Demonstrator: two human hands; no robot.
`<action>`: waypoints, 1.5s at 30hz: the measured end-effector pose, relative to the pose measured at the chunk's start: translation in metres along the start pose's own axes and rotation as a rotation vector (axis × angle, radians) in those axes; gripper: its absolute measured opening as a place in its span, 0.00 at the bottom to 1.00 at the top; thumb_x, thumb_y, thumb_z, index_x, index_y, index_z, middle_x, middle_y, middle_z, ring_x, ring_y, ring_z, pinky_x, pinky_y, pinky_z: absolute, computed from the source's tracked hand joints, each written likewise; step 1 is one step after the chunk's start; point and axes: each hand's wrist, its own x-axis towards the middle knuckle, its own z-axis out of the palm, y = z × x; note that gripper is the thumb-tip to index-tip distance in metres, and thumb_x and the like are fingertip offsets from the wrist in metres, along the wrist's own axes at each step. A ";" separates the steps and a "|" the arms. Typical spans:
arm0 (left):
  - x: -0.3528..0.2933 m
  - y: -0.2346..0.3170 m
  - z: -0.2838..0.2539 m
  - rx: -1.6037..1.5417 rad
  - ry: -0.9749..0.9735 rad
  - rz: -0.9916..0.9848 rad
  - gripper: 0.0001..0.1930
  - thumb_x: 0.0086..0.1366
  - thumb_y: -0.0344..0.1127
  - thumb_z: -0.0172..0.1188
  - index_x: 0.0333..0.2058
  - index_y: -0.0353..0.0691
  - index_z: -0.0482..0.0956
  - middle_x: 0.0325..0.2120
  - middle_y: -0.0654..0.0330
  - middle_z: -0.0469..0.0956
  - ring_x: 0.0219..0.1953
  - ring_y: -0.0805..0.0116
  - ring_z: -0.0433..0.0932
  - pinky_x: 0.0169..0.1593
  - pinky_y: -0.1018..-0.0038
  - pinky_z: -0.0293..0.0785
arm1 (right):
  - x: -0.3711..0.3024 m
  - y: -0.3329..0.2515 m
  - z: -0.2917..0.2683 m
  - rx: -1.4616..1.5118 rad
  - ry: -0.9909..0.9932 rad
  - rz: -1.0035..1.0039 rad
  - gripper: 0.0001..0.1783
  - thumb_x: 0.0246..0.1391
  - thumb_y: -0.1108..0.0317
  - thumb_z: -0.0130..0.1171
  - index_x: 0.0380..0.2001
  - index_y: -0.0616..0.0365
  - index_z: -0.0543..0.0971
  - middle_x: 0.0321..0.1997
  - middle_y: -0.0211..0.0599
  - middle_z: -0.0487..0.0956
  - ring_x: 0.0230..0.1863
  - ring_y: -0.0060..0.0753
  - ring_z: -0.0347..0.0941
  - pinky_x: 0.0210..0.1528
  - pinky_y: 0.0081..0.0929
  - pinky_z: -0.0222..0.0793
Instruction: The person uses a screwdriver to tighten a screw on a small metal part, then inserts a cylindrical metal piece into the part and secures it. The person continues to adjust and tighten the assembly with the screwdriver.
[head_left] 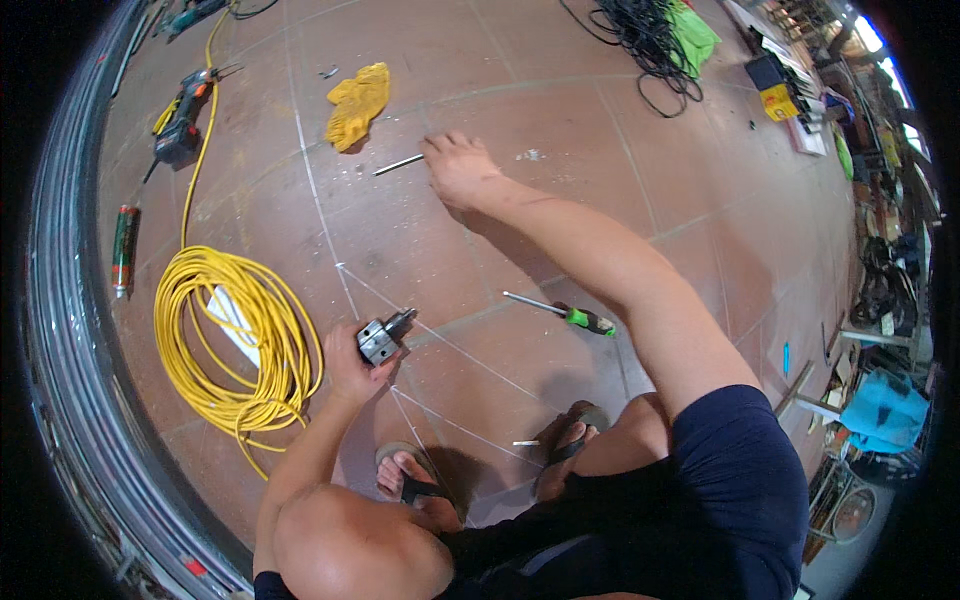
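My left hand [346, 362] is wrapped round a silver drill chuck [376, 342], whose dark narrow end points up and to the right. It is held low over the tiled floor, left of my feet. Farther out, my right arm stretches forward and the right hand [460, 172] is closed on a slim metal rod [398, 164]. The rod's free end points left, while its other end is hidden under the fingers. A screwdriver [585, 318] with a green and black handle lies on the floor below my right forearm.
A coiled yellow cable [175, 330] lies at left, near a tube [124, 250] and a power drill [185, 120]. Ahead is a yellow glove [358, 105]. Black cables [645, 45] lie far right. Long metal bars [60, 300] line the left edge; clutter with a blue cloth [885, 410] fills the right.
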 end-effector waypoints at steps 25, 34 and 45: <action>-0.023 0.017 0.019 0.147 0.012 -0.101 0.41 0.48 0.65 0.85 0.44 0.39 0.75 0.38 0.51 0.75 0.42 0.44 0.76 0.48 0.51 0.65 | -0.230 -0.052 0.019 1.167 -0.680 0.273 0.12 0.72 0.62 0.64 0.47 0.60 0.79 0.36 0.44 0.84 0.36 0.40 0.84 0.44 0.41 0.79; -0.022 0.015 0.014 0.098 -0.018 -0.077 0.42 0.46 0.62 0.86 0.50 0.39 0.77 0.41 0.50 0.78 0.45 0.44 0.78 0.51 0.51 0.67 | -0.266 -0.007 -0.021 0.486 -0.379 0.084 0.19 0.62 0.58 0.72 0.49 0.58 0.82 0.50 0.50 0.86 0.52 0.56 0.84 0.54 0.51 0.79; -0.020 0.020 0.009 0.054 -0.082 -0.125 0.38 0.47 0.60 0.83 0.51 0.43 0.81 0.41 0.51 0.80 0.47 0.43 0.80 0.52 0.49 0.70 | -0.343 0.041 -0.021 0.061 -0.546 0.078 0.22 0.62 0.48 0.71 0.48 0.53 0.83 0.45 0.47 0.87 0.48 0.58 0.86 0.55 0.57 0.80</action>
